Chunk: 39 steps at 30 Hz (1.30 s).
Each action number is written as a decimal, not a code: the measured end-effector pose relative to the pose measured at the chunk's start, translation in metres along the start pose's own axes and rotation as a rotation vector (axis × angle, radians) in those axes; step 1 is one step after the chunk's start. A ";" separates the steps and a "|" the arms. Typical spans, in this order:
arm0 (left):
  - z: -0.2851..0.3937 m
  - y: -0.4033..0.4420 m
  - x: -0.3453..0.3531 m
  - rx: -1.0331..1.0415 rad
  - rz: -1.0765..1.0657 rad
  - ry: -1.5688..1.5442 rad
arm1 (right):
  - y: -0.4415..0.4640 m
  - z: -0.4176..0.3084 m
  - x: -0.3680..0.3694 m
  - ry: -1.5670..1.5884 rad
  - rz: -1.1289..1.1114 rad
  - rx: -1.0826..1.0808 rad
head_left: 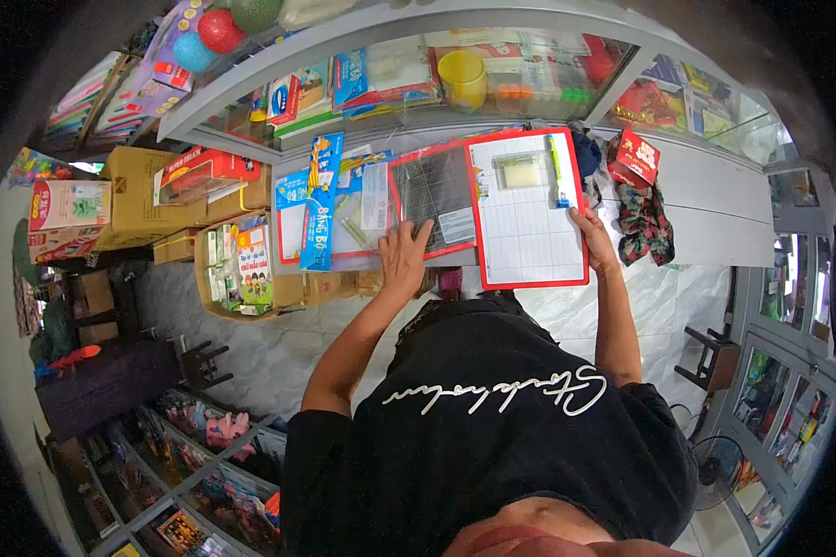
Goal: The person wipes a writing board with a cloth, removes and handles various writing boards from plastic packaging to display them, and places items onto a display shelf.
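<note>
Right hand point(594, 239) closed on the side edge of red-framed whiteboard point(528, 246), which overhangs counter point(720, 209). Left hand point(403, 255) loosely spread on dark-backed board point(430, 186), no grip visible. Sound practice: hold frame, avoid marker point(556, 167).

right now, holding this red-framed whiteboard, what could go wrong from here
The whiteboard could tip or slip: the right grip has just its right edge, and its near edge seems to overhang the counter. If it tilts, the marker-like stick on it might slide, though I can't tell whether it's fastened. The left grip touches the dark board alongside, so a push there could perhaps shift it against the whiteboard.
</note>
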<state>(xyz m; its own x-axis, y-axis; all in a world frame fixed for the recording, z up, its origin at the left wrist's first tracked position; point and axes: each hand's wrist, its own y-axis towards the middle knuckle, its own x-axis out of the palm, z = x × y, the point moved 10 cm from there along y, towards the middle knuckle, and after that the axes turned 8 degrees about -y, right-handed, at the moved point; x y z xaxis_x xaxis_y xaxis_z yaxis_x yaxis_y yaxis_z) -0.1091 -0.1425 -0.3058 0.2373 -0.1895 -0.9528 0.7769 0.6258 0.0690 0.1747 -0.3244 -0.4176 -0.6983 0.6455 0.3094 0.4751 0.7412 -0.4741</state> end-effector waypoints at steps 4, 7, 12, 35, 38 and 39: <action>0.011 0.016 -0.007 0.028 -0.001 0.025 | -0.002 -0.001 0.007 -0.016 -0.014 -0.030; 0.009 0.020 -0.014 0.044 -0.130 0.018 | 0.001 0.001 0.008 -0.056 -0.001 -0.077; 0.003 0.035 -0.029 0.066 -0.265 0.207 | 0.006 0.011 0.000 -0.145 0.082 -0.097; -0.033 0.057 -0.158 -0.092 -0.036 -0.216 | -0.007 -0.005 0.018 -0.001 0.037 -0.079; -0.038 0.046 -0.143 -0.119 -0.063 -0.176 | -0.008 -0.011 0.028 0.135 -0.059 -0.042; -0.043 0.042 -0.136 -0.135 -0.058 -0.134 | -0.009 -0.015 0.030 0.135 -0.061 -0.041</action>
<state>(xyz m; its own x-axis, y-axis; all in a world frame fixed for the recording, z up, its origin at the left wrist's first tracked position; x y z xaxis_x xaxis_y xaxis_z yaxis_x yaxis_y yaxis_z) -0.1340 -0.0578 -0.1858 0.2773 -0.3214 -0.9054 0.7081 0.7053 -0.0335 0.1577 -0.3085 -0.3917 -0.6495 0.6162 0.4456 0.4574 0.7847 -0.4184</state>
